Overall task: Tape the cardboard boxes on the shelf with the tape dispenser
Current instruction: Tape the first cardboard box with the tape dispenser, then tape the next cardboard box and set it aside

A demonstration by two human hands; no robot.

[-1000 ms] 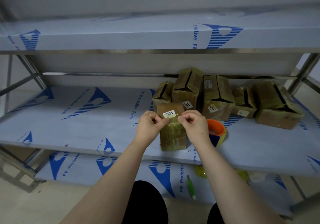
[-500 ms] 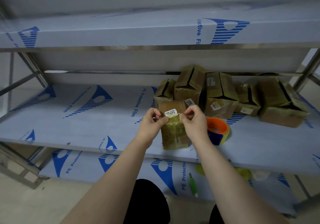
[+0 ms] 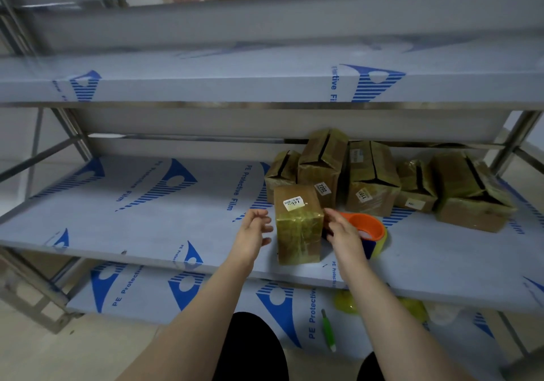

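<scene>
Both hands have come off the box top, where they pinched beside the label [image 3: 293,203] half a second ago. Left hand [image 3: 254,233]: fingers loosely curled, empty. Right hand [image 3: 343,235]: fingers relaxed, empty, just beside the wrapped cardboard box [image 3: 298,233], centre frame on the shelf [image 3: 147,218]. Tape dispenser [image 3: 368,227]: right of the box, behind the right hand. Advised: grip the dispenser firmly while the left hand steadies the box.
</scene>
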